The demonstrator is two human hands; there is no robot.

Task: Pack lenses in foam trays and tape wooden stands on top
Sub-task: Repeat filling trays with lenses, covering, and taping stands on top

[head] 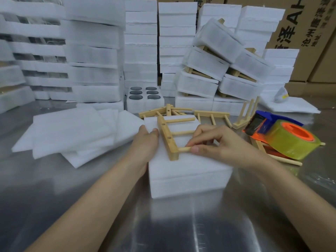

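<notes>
Right hand (216, 142): thumb and fingertips pinched on the nearest dowel of a wooden stand (172, 135), which lay flat on my closed foam tray (189, 175). Left hand (145, 142): fingers fairly straight, pressed to that tray's left edge, holding nothing. Tape dispenser (283, 135): on the bench (72, 197) to the right, untouched; taping, I judged, not yet done. Behind: spare stands (212, 115), one open tray (143, 104) showing six lenses (136, 92), finished packs (218, 70) stacked. Contents of my tray: hidden under foam.

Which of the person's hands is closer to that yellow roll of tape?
Right. The right hand pinches a peg of the wooden stand, beside the tape roll; the left hand lies farther left, against the foam box.
</notes>
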